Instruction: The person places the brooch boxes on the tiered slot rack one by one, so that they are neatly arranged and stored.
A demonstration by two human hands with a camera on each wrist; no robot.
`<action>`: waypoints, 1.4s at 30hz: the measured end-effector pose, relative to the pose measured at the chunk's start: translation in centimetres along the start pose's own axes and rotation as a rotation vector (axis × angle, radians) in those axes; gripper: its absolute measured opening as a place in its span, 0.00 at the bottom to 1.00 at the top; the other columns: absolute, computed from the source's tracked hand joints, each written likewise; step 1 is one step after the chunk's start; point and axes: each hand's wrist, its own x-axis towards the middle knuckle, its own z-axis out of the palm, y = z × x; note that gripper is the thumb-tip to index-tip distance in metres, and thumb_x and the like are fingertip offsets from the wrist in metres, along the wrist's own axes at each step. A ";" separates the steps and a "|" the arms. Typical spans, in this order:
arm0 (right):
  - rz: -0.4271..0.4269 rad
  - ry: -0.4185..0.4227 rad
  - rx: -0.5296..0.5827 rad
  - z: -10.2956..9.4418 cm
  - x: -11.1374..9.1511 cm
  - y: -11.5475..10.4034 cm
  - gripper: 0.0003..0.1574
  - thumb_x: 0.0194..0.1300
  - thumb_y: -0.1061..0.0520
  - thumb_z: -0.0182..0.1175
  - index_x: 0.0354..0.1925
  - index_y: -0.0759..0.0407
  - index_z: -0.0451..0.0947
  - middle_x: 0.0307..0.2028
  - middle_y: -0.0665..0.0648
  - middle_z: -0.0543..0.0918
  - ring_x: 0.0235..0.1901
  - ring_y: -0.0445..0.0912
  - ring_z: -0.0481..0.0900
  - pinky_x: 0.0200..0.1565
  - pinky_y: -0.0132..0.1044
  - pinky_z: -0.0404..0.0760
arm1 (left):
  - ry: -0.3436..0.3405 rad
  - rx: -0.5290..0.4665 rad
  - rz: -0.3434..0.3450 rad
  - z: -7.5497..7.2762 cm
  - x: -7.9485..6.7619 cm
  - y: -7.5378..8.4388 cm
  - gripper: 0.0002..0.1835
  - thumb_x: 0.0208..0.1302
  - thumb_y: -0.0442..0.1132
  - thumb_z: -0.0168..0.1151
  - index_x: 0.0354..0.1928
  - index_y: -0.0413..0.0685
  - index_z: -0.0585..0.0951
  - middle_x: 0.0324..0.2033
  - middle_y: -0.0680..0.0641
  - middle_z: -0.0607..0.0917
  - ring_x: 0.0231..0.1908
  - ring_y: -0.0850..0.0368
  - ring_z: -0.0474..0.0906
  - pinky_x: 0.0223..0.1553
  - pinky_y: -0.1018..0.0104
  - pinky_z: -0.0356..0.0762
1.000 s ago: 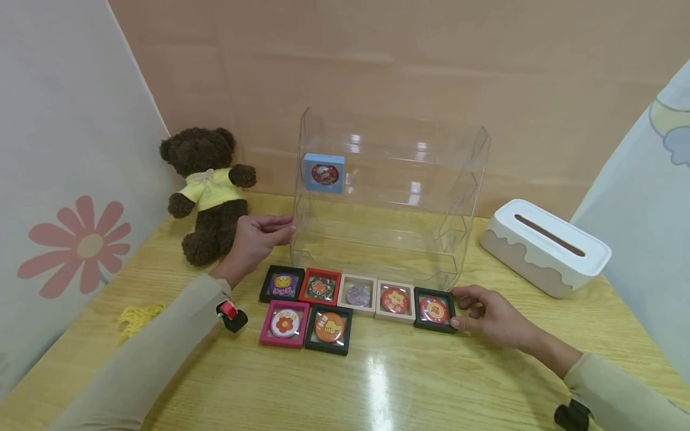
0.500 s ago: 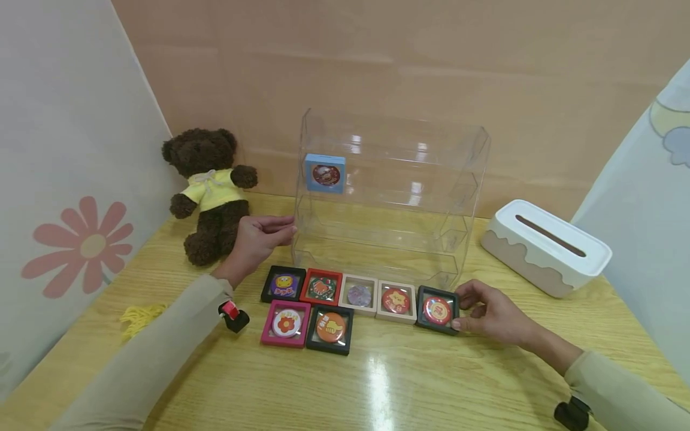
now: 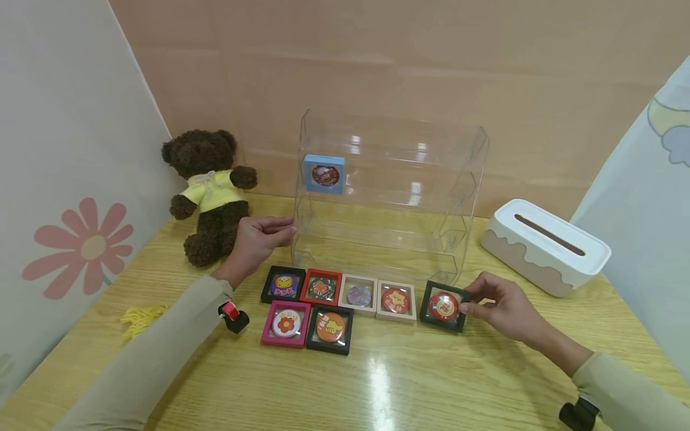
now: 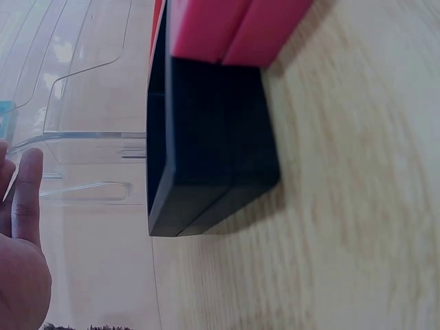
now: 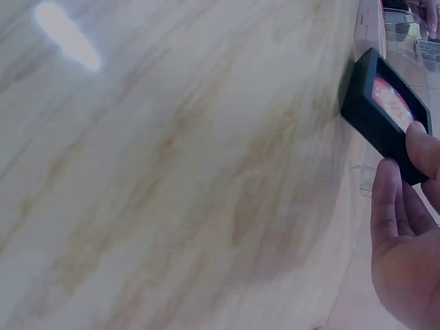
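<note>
In the head view, a clear display rack (image 3: 388, 233) of stepped tiers stands on the table. My left hand (image 3: 256, 240) pinches its left side edge between thumb and fingers. A blue-framed badge case (image 3: 324, 175) sits at the left of an upper tier. My right hand (image 3: 504, 308) grips the right edge of a black-framed badge case (image 3: 444, 306), thumb in front; its badge is red. That case is tilted up from the table in the right wrist view (image 5: 395, 113). Left of it lie cases framed in beige (image 3: 396, 301), red (image 3: 320, 287), pink (image 3: 285, 324) and black (image 3: 329, 330).
A brown teddy bear (image 3: 207, 191) in a yellow top sits left of the rack. The white and beige tissue box (image 3: 544, 248) stands at the right. Yellow strands (image 3: 141, 320) lie by the left sleeve, on the wooden table (image 3: 409, 383).
My right hand has drawn the black-framed badge case rightward, away from the beige one, and tilted it up. The left hand stays at the rack's side.
</note>
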 end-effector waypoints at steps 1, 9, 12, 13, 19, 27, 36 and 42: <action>-0.007 0.004 -0.001 0.0 0.1 -0.1 0.13 0.53 0.72 0.67 0.35 0.62 0.77 0.31 0.58 0.80 0.29 0.43 0.82 0.24 0.34 0.83 | -0.001 -0.001 0.000 0.0 0.0 0.0 0.17 0.59 0.32 0.67 0.49 0.30 0.81 0.40 0.37 0.84 0.35 0.49 0.84 0.36 0.57 0.84; -0.003 0.026 0.051 -0.8 0.3 -0.7 0.09 0.58 0.76 0.61 0.29 0.65 0.77 0.30 0.58 0.83 0.25 0.46 0.83 0.25 0.38 0.85 | -0.006 -0.007 0.009 -0.1 0.2 -0.3 0.17 0.59 0.33 0.68 0.48 0.30 0.81 0.40 0.36 0.84 0.34 0.50 0.84 0.36 0.56 0.84; 0.015 0.041 0.065 -1.0 0.2 -1.0 0.09 0.59 0.76 0.60 0.29 0.65 0.76 0.31 0.57 0.84 0.25 0.47 0.83 0.27 0.36 0.85 | -0.007 -0.009 0.005 -0.2 0.1 -0.3 0.17 0.59 0.33 0.67 0.48 0.30 0.81 0.40 0.37 0.84 0.34 0.51 0.84 0.36 0.56 0.84; 0.023 0.045 0.063 -1.1 0.2 -1.1 0.09 0.59 0.76 0.59 0.29 0.65 0.76 0.32 0.57 0.84 0.25 0.48 0.83 0.28 0.35 0.85 | -0.007 -0.010 0.004 -0.2 0.1 -0.3 0.17 0.59 0.33 0.67 0.48 0.30 0.81 0.40 0.37 0.84 0.34 0.52 0.84 0.37 0.56 0.84; 0.031 0.072 0.152 -1.9 0.6 -1.9 0.10 0.61 0.77 0.57 0.30 0.64 0.76 0.33 0.51 0.84 0.27 0.46 0.84 0.32 0.36 0.86 | -0.003 -0.016 0.000 -0.1 0.0 -0.2 0.17 0.59 0.32 0.67 0.49 0.29 0.81 0.40 0.37 0.84 0.34 0.51 0.84 0.36 0.56 0.84; -0.041 0.200 0.353 -2.5 1.8 -2.7 0.09 0.59 0.81 0.54 0.30 0.73 0.76 0.30 0.56 0.84 0.26 0.44 0.84 0.30 0.35 0.85 | 0.000 -0.013 0.007 0.0 0.0 -0.1 0.16 0.59 0.31 0.67 0.48 0.29 0.81 0.39 0.37 0.84 0.33 0.52 0.85 0.36 0.57 0.85; -0.075 0.283 0.423 -2.6 3.2 -3.6 0.01 0.60 0.79 0.56 0.33 0.79 0.74 0.30 0.59 0.83 0.27 0.45 0.84 0.34 0.36 0.85 | 0.000 -0.027 0.005 0.0 -0.1 0.0 0.16 0.59 0.30 0.66 0.48 0.27 0.80 0.38 0.38 0.85 0.33 0.51 0.85 0.36 0.57 0.85; -0.104 0.314 0.505 -2.4 4.8 -4.4 0.03 0.60 0.79 0.56 0.33 0.81 0.71 0.33 0.61 0.82 0.29 0.47 0.84 0.36 0.39 0.84 | 0.001 -0.029 -0.002 0.0 0.0 -0.1 0.16 0.59 0.30 0.66 0.48 0.26 0.80 0.38 0.38 0.85 0.33 0.52 0.85 0.36 0.57 0.84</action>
